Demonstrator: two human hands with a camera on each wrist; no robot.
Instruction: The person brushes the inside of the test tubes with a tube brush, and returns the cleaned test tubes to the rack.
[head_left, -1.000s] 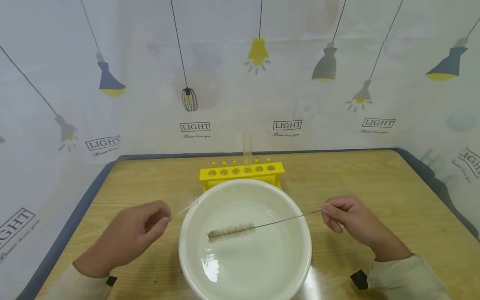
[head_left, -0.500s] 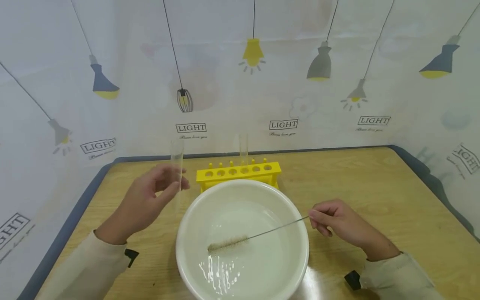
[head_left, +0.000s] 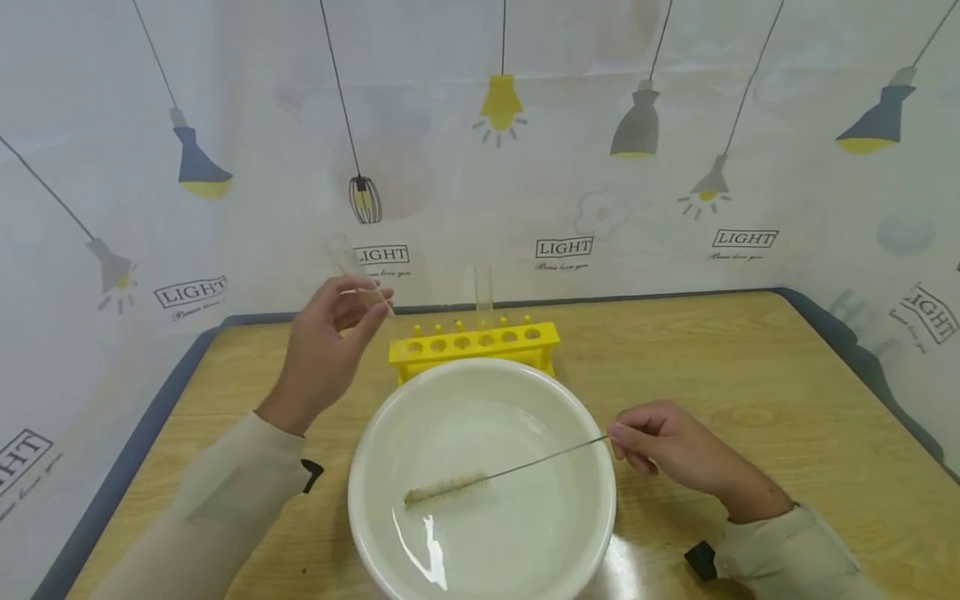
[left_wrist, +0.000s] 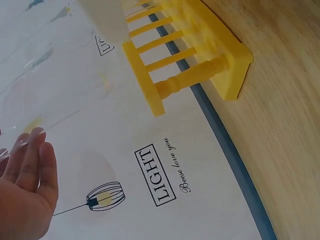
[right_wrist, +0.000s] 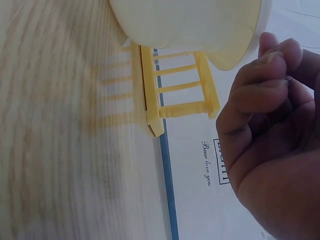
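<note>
My left hand pinches a clear test tube between thumb and fingers. The tube leans to the left, raised to the left of the yellow test tube rack. In the left wrist view the fingers show at the left edge, with the see-through tube barely visible. My right hand pinches the thin wire handle of a test tube brush, just right of the basin rim. The brush's bristly head lies low in the white basin, at the water. A second clear test tube stands upright in the rack.
The rack stands right behind the basin, its front partly hidden by the rim. Beyond the wooden table rises a white backdrop printed with lamps. A black strap end hangs from the right sleeve.
My left hand has risen from beside the basin, lifting the test tube up and forward and tilting it. The brush has shifted slightly left and down with my right hand.
</note>
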